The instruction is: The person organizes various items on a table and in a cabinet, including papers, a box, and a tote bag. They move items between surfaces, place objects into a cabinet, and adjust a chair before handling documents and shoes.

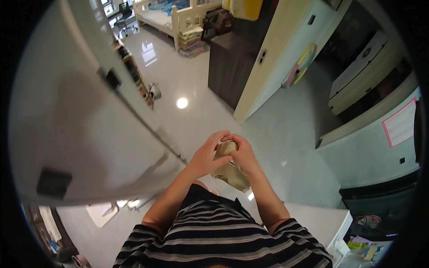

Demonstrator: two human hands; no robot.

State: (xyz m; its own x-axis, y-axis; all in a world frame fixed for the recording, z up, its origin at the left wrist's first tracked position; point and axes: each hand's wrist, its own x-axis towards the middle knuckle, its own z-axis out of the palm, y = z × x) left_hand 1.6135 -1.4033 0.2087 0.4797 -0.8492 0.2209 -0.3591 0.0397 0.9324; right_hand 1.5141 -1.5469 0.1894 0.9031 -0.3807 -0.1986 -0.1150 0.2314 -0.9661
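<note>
Both of my hands meet in front of my waist around a beige-khaki piece of fabric (pixel 231 175), its lower part hanging loose below them. My left hand (pixel 208 155) curves around its left side, thumb lying across the front. From the right, my right hand (pixel 244 152) grips the bunched upper part with fingers curled over it. The fingertips of both hands come close together at the top. What kind of cloth article it is cannot be told, since the hands hide part of it.
A door (pixel 67 110) stands close on my left. Ahead, a dark wooden cabinet (pixel 225 67) adjoins a door frame (pixel 254 90). Beyond are a white bed (pixel 157 20) and stacked books (pixel 191 42). A hula hoop (pixel 303 63) leans on the right wall. A white tabletop (pixel 315 217) lies behind right.
</note>
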